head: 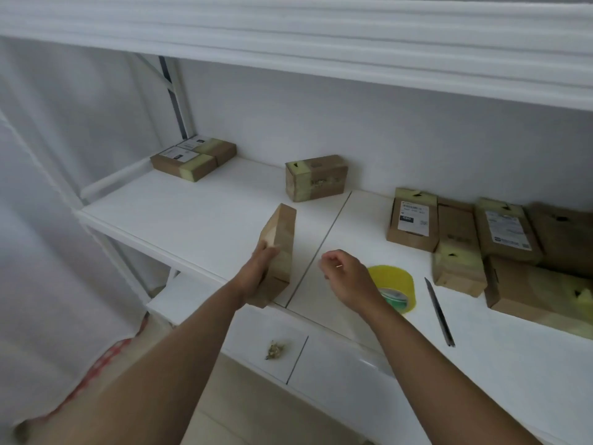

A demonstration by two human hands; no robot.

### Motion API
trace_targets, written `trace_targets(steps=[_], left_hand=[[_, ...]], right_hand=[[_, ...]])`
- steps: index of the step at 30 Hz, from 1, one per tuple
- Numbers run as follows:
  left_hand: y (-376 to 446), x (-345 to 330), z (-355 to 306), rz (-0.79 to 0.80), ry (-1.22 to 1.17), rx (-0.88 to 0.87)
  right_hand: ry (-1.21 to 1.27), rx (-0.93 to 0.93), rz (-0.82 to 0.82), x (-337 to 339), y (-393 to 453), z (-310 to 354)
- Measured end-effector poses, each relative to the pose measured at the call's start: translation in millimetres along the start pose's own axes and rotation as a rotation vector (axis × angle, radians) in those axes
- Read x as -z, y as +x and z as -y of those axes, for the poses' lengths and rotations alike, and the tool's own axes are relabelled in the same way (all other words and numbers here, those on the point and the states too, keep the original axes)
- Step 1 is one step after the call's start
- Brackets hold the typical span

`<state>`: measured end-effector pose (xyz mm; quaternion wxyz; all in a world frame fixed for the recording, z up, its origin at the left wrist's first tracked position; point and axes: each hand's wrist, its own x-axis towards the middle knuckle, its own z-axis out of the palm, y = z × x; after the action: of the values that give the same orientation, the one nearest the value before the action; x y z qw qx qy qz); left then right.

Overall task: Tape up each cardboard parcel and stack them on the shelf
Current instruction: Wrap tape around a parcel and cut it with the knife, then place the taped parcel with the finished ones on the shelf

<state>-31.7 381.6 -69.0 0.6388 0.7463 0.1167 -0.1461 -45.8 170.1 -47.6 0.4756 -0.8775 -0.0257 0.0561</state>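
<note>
My left hand (256,271) grips a small cardboard parcel (282,242) standing on edge on the white shelf (199,213), near its front. My right hand (346,277) hovers just right of it with fingers curled and nothing visibly in them. A roll of yellow tape (396,285) lies behind that hand. A taped parcel (316,178) stands further back in the middle. Two labelled parcels (194,159) lie side by side in the far left corner. Several parcels (465,239) lie in a loose group at the right.
A dark knife (439,311) lies on the shelf right of the tape. A lower white shelf (337,367) carries a small scrap of crumpled paper (275,350). Another shelf board (288,43) runs overhead. White sheeting hangs at the left.
</note>
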Motion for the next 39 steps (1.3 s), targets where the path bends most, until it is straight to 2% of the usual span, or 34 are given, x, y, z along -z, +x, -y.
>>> trace_targets(steps=[2,5,11,15,18,19,22,24,27,29,33,36,39], left_hand=[[-7.6,-2.6,-2.7,-0.057,-0.031,0.019],[-11.1,-7.5,-4.1,-0.147,-0.042,0.071],[-15.1,-23.6,-6.3,-0.111,-0.082,-0.027],[-11.6,-28.9,-11.5,-0.167,-0.015,-0.028],[-9.4,-24.7,-9.2,-0.379,-0.013,0.036],[-11.4,-25.2,-9.7,-0.404,-0.030,0.067],[-19.4,-37.6,-16.6,-0.386,-0.044,0.046],[-26.9,-51.0,-23.4,-0.467,-0.009,0.007],[-39.1,-59.8,-27.2,-0.604,0.080,-0.025],[-53.3,-61.3,-29.9,-0.624,0.079,-0.028],[-68.1,-51.4,-25.0,-0.448,-0.024,-0.068],[-72.2,-42.5,-19.2,-0.502,-0.049,-0.108],[-76.2,-31.0,-13.7,-0.485,-0.135,-0.112]], right_hand=[[0.063,-0.100,0.147,-24.2,8.0,14.8],[0.036,-0.164,0.251,-47.3,12.9,35.2],[0.023,-0.201,0.165,-71.1,13.9,40.8],[0.363,-0.293,0.161,-49.1,11.5,27.9],[0.660,-0.372,0.206,-27.2,8.3,11.7],[0.712,-0.374,0.231,-22.0,6.8,8.6],[0.564,-0.278,0.218,-13.4,7.6,9.3],[0.420,-0.196,0.147,-9.5,7.7,12.0],[0.378,-0.048,0.078,-10.6,5.0,8.1],[0.310,0.028,0.040,-14.2,4.8,5.7],[0.342,0.008,0.078,-21.2,7.9,7.6],[0.353,0.071,0.183,-26.6,8.8,13.5],[0.337,0.122,0.265,-35.3,11.5,20.9]])
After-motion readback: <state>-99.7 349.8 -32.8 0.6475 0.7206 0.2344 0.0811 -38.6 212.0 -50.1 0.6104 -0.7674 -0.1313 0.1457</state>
